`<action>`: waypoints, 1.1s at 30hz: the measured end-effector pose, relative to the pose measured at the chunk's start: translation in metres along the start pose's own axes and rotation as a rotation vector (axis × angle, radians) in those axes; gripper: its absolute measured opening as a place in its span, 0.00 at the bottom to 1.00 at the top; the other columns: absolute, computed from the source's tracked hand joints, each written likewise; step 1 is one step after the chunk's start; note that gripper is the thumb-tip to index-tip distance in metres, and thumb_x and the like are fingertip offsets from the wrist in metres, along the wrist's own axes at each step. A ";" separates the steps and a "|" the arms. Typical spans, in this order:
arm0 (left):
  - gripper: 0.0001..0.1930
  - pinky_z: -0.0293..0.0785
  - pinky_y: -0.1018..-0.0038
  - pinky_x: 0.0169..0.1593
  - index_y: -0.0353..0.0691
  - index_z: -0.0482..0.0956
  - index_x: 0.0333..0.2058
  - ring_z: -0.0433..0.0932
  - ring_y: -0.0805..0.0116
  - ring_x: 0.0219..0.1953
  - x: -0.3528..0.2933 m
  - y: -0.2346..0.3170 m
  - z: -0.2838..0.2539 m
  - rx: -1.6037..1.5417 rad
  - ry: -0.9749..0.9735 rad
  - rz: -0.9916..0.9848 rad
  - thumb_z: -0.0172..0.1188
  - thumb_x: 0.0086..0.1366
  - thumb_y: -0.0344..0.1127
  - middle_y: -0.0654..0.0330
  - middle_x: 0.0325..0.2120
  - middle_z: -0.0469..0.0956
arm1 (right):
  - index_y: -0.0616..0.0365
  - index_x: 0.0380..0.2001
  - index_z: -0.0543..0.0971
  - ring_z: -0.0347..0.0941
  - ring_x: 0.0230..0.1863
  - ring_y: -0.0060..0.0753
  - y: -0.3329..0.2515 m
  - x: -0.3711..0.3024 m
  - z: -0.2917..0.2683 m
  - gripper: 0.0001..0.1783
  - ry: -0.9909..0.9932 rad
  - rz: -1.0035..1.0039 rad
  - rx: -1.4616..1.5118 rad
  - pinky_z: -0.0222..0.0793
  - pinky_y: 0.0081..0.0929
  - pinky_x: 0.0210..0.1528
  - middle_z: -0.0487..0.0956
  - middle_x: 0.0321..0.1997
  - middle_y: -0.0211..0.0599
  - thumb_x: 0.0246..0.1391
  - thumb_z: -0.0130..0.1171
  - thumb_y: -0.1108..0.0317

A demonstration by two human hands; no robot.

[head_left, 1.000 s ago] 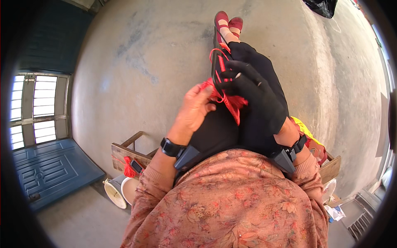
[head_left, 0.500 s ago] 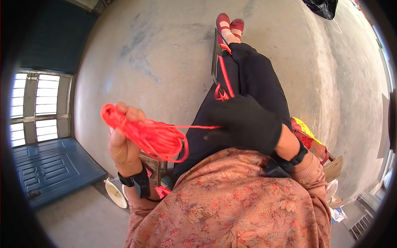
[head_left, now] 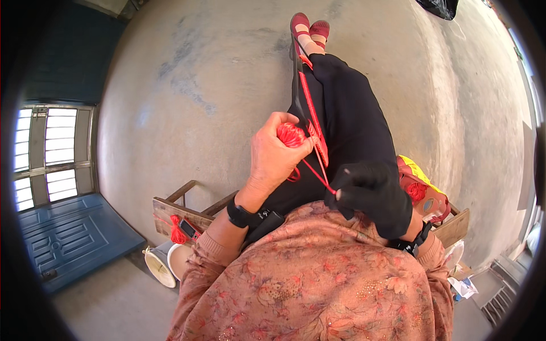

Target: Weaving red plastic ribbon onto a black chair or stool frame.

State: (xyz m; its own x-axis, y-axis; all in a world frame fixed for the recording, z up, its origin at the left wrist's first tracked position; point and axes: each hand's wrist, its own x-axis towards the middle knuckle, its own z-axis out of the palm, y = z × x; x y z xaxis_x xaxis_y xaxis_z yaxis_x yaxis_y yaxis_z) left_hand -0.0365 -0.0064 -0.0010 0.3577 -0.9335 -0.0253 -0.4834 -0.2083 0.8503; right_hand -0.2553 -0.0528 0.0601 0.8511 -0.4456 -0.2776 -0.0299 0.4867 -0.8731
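My bare left hand [head_left: 266, 156] is closed round a bundle of red cord [head_left: 290, 135] above my lap. A loop of the cord hangs below it. On the right, my right hand [head_left: 372, 196] in a black glove, a fingertip bare, pinches a taut red strand [head_left: 319, 177]. This strand meets another that runs up toward a narrow red corded strip [head_left: 307, 96]. The strip stretches along my legs beside a dark rod-like frame [head_left: 296, 79], which reaches to my feet. Where strip and frame join near my left hand is partly hidden.
I sit on a wooden bench [head_left: 207, 210]. At its left end lie more red cord [head_left: 177, 230] and a small handheld device [head_left: 187, 228]. Pale buckets [head_left: 160, 268] stand below. On the right, a red bag [head_left: 438, 207] holds red cord. A black plastic bag [head_left: 441, 8] lies far right.
My left hand has brought the cord bundle rightward, in beside the strip. My right hand has shifted right and down, pulling the strand. The bench's left end now shows.
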 end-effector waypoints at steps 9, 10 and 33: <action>0.15 0.79 0.71 0.49 0.34 0.74 0.48 0.81 0.69 0.44 0.009 -0.024 -0.056 -0.762 0.057 -0.101 0.62 0.62 0.24 0.55 0.44 0.80 | 0.61 0.40 0.81 0.72 0.31 0.19 -0.018 0.023 -0.034 0.09 0.386 -0.199 -0.191 0.69 0.22 0.34 0.78 0.32 0.27 0.57 0.58 0.70; 0.15 0.79 0.71 0.49 0.33 0.73 0.49 0.81 0.68 0.44 0.011 -0.025 -0.059 -0.699 0.097 -0.038 0.59 0.63 0.21 0.54 0.45 0.79 | 0.61 0.40 0.81 0.72 0.32 0.21 -0.019 0.032 -0.044 0.10 0.369 -0.250 -0.289 0.70 0.23 0.36 0.78 0.32 0.28 0.56 0.59 0.71; 0.06 0.65 0.88 0.26 0.42 0.79 0.40 0.72 0.85 0.24 0.040 -0.053 -0.025 -0.806 -0.506 -0.417 0.58 0.71 0.37 0.70 0.29 0.78 | 0.55 0.53 0.76 0.77 0.42 0.39 0.027 0.109 -0.055 0.28 0.310 -0.358 -0.943 0.72 0.34 0.45 0.78 0.39 0.39 0.48 0.70 0.65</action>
State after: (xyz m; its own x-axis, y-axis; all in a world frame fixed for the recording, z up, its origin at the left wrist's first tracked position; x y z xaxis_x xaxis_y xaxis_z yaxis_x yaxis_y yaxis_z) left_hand 0.0234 -0.0256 -0.0341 -0.0930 -0.8844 -0.4574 0.3459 -0.4595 0.8181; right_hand -0.1922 -0.1294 -0.0153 0.7233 -0.6854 0.0834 -0.3123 -0.4326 -0.8458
